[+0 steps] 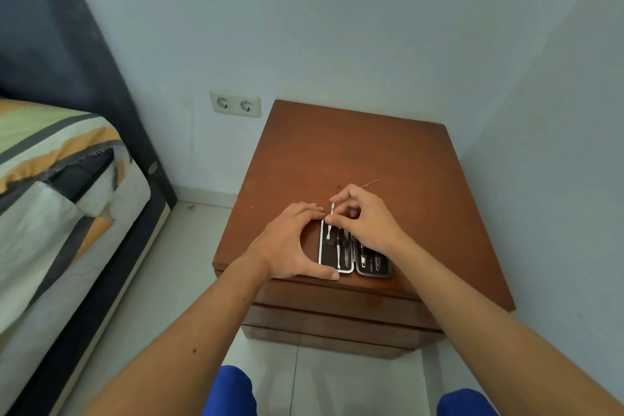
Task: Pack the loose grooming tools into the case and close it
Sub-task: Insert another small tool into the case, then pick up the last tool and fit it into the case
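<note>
A small black grooming case (337,262) with a silver rim lies open flat near the front edge of the brown wooden nightstand (354,152). Several metal tools sit in its two halves. My left hand (290,243) grips the case's left side, thumb at the front corner and fingers at the far corner. My right hand (364,223) pinches a thin silver tool (331,213) over the top of the left half. Another thin metal tool (369,183) lies loose on the wood just behind my right hand.
A bed (57,186) with a striped cover and dark headboard stands to the left. A double wall socket (235,104) sits low on the wall behind the nightstand. White floor tiles lie between bed and nightstand.
</note>
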